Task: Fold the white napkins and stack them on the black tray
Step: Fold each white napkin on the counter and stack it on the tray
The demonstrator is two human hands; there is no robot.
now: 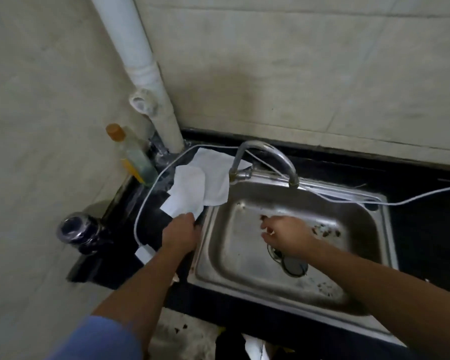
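**Left hand on the near napkin, right hand over the sink**

The left hand's [181, 233] fingers bend down over the near edge of the near napkin [188, 190] and grip it. The fingertips themselves are hidden under the back of the hand. The thumb lies on the side toward the sink [247, 258]. The wrist is straight, and the bare forearm runs back and down to a blue sleeve [99, 339] at the bottom edge.

The right hand [287, 236] hangs over the basin with its fingers loosely curled and pointing left, thumb and forefinger a little apart. It grips nothing that can be made out; a small pale spot between the fingers is too blurred to name. Its forearm comes in from the lower right, crossing above the drain [294, 265].

The near napkin lies flat and open on the black tray [155, 227], just left of the sink. The tray is hard to tell from the black counter [426, 229] around it. The far napkin [215, 175] lies behind the near one and partly under it, one corner reaching beneath the tap [266, 157] and one edge touching the sink's rim.

A white cable [144, 201] loops round the tray's left side and passes behind the tap to the right. In the corner stand a bottle [134, 158] with an orange cap and a white pipe [140, 63]. A dark round jar [76, 228] stands at the counter's left end.
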